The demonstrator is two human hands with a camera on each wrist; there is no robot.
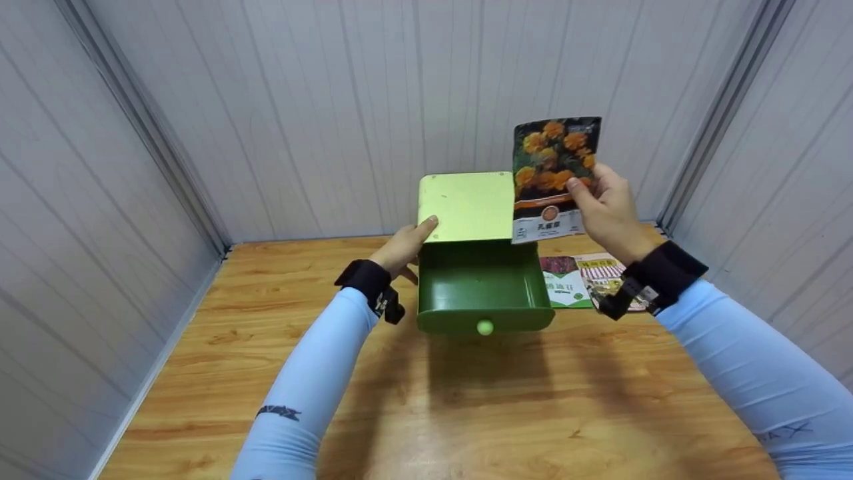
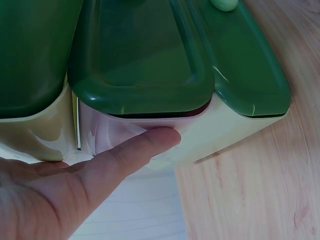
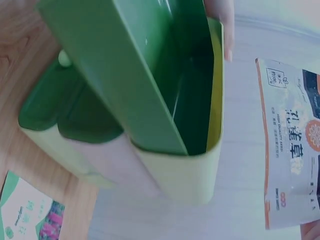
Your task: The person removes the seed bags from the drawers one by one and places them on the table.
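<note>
A small drawer cabinet (image 1: 466, 207) with a pale yellow-green top stands on the wooden table. Its green top drawer (image 1: 485, 321) is pulled out, and its inside looks bare. My left hand (image 1: 403, 248) rests against the cabinet's left side, thumb on the top edge. In the left wrist view a straight finger (image 2: 132, 155) touches the pinkish middle section (image 2: 105, 131). Between thumb and fingers, my right hand (image 1: 612, 212) pinches a seed packet (image 1: 554, 170) picturing orange flowers. This packet is upright, right of the cabinet top and above the table.
Flat on the table, right of the cabinet, lie a green-and-white seed packet (image 1: 563, 283) and a red-striped packet (image 1: 600, 272), partly covered by my right wrist. A panelled wall (image 1: 320, 120) rises behind the table (image 1: 300, 293), with more walls at both sides.
</note>
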